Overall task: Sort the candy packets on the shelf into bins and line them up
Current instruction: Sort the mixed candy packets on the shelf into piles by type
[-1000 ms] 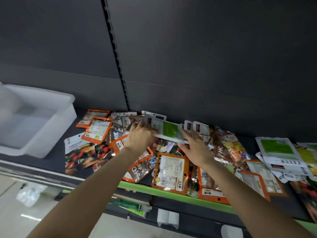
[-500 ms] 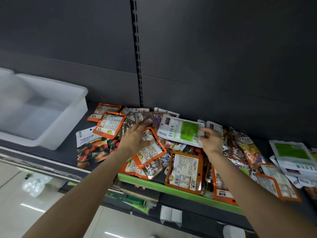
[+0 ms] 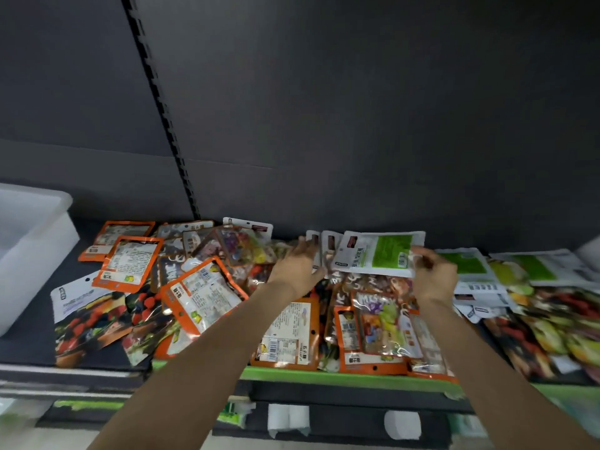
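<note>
A heap of candy packets covers the dark shelf (image 3: 29,339): orange-bordered ones (image 3: 130,263), fruit-printed ones (image 3: 87,319) and white ones with green panels (image 3: 467,266). My right hand (image 3: 433,274) pinches the right end of a white and green packet (image 3: 378,253) and holds it above the heap. My left hand (image 3: 297,266) hovers just left of that packet with its fingers spread, over other white packets (image 3: 329,246). A translucent white bin (image 3: 35,245) stands at the shelf's left end.
The dark back panel with a slotted upright (image 3: 168,125) rises behind the shelf. A green strip (image 3: 292,376) runs along the shelf's front edge. More white-green and fruit packets (image 3: 552,319) pile up on the right. Lower shelves show below.
My right hand has carried the white and green packet to the right. My left hand has left the orange packet and come right to the white packets. The camera has turned right.
</note>
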